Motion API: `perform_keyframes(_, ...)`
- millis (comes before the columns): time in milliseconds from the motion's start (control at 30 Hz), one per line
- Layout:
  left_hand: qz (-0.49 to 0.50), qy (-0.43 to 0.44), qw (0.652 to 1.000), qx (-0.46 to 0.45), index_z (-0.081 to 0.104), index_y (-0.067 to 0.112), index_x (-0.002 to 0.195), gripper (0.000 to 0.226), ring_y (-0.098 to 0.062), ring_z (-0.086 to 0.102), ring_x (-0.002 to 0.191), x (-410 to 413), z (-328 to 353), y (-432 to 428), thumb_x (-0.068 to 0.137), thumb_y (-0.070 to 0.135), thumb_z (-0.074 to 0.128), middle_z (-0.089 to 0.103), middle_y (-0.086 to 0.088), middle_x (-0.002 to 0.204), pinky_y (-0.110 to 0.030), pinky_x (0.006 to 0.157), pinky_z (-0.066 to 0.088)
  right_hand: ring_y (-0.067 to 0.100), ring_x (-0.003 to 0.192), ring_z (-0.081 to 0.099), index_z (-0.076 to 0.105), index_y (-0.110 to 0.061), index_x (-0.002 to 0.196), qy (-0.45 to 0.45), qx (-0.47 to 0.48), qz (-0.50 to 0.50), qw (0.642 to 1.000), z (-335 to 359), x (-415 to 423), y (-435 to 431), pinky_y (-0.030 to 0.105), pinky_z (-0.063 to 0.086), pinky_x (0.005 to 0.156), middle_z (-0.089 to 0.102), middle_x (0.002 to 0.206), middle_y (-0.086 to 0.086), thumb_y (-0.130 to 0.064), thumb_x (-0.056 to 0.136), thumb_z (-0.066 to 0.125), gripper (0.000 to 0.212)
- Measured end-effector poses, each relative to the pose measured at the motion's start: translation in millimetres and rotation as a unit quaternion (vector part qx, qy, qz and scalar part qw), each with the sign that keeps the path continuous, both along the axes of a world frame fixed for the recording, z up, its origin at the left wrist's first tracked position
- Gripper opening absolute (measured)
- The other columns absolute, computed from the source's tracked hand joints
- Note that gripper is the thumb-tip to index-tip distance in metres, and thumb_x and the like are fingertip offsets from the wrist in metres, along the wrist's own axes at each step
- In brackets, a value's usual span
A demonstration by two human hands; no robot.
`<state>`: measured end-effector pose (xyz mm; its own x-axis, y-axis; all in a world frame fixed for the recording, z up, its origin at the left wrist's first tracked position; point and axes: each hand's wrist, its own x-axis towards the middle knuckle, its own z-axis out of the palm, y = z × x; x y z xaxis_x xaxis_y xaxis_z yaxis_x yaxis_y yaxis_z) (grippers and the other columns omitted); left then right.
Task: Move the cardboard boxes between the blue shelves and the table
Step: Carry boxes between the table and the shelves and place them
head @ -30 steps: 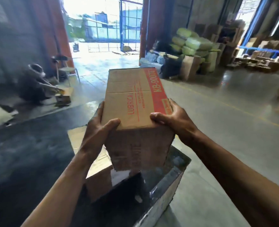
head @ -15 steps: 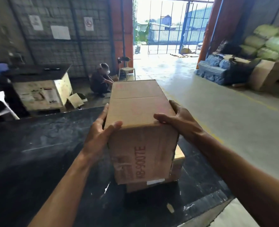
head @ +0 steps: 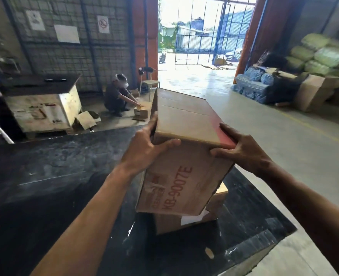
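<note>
head view:
left hand (head: pixel 144 148): fingers curled round the cardboard box (head: pixel 184 156), thumb across its front
right hand (head: pixel 242 150): pinches the top right edge
cardboard box: tilted between my fingers, over a 2nd box (head: pixel 214 204)
surface: black table (head: pixel 55 176) under both hands
room: concrete floor (head: pixel 304 146) right of my fingers; crouching person (head: pixel 117 96) beyond the left ones

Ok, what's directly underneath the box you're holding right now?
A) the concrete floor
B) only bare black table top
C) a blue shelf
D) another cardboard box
D: the held box, gripped at its sides by the left hand and the right hand, is tilted over a second cardboard box that lies on the black table.
</note>
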<state>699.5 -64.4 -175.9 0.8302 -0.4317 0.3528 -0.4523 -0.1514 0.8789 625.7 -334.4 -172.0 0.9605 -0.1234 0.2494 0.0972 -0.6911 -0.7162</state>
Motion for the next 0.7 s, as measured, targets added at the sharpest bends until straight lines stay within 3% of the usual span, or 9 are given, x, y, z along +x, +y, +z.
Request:
perform_keyframes(67,-0.02,-0.024,0.999,0.038,0.019,0.023,0.159,0.118,-0.001,0.05,0.132,12.2,4.1,-15.5,0.068,0.06,0.083,0.045,0.01,0.153,-0.032,0.105,0.049,0.013,0.138,0.042,0.039,-0.021,0.153,0.008,-0.013,-0.029,0.999,-0.4,-7.0,-15.9,0.042,0.036,0.118,0.039,0.157,-0.005,-0.056,0.059,0.084,0.109)
perform_keyframes(167,-0.02,-0.078,0.991,0.105,0.013,0.031,0.159,0.122,-0.009,0.038,0.143,22.6,0.9,-35.1,0.064,0.076,0.075,0.031,0.011,0.161,-0.04,0.113,0.042,0.011,0.129,0.048,0.047,-0.028,0.149,-0.002,-0.072,-0.053,0.996,-0.2,-18.8,-33.3,0.044,0.045,0.111,0.046,0.152,-0.008,-0.065,0.059,0.081,0.103)
perform_keyframes(267,-0.071,-0.11,0.977,0.169,0.007,0.032,0.159,0.113,-0.013,0.036,0.145,19.5,-12.4,-49.9,0.075,0.059,0.076,0.027,0.008,0.163,-0.039,0.115,0.039,0.013,0.124,0.054,0.046,-0.027,0.149,-0.027,-0.144,-0.048,0.988,6.1,-27.2,-35.6,0.04,0.047,0.107,0.052,0.147,-0.005,-0.057,0.063,0.084,0.098)
perform_keyframes(400,-0.111,-0.15,0.954,0.235,0.01,0.022,0.16,0.105,-0.007,0.017,0.151,15.5,-43.5,-54.5,0.082,0.037,0.079,0.015,0.008,0.165,-0.026,0.123,0.019,0.022,0.132,0.052,0.033,-0.027,0.155,-0.059,-0.195,-0.062,0.977,18.1,-30.7,-41.9,0.034,0.041,0.106,0.048,0.152,0.001,-0.04,0.069,0.088,0.103)
perform_keyframes(533,-0.103,-0.109,0.96,0.235,0.015,0.024,0.16,0.102,-0.005,0.017,0.15,17.6,-74.4,-36.5,0.081,0.04,0.079,0.017,0.012,0.163,-0.028,0.123,0.02,0.031,0.125,0.057,0.023,-0.034,0.156,-0.049,-0.206,-0.097,0.972,14.5,-42.7,-59.2,0.04,0.044,0.099,0.05,0.15,0.003,-0.038,0.07,0.089,0.108)
perform_keyframes(700,-0.048,-0.023,0.977,0.207,0.022,0.022,0.158,0.122,0.0,0.023,0.145,22.9,-107.0,0.6,0.061,0.07,0.079,0.023,0.017,0.156,-0.027,0.122,0.02,0.035,0.119,0.061,0.027,-0.039,0.152,-0.053,-0.206,-0.137,0.968,1.9,-57.2,-76.2,0.045,0.049,0.093,0.054,0.146,0.002,-0.034,0.07,0.089,0.104)
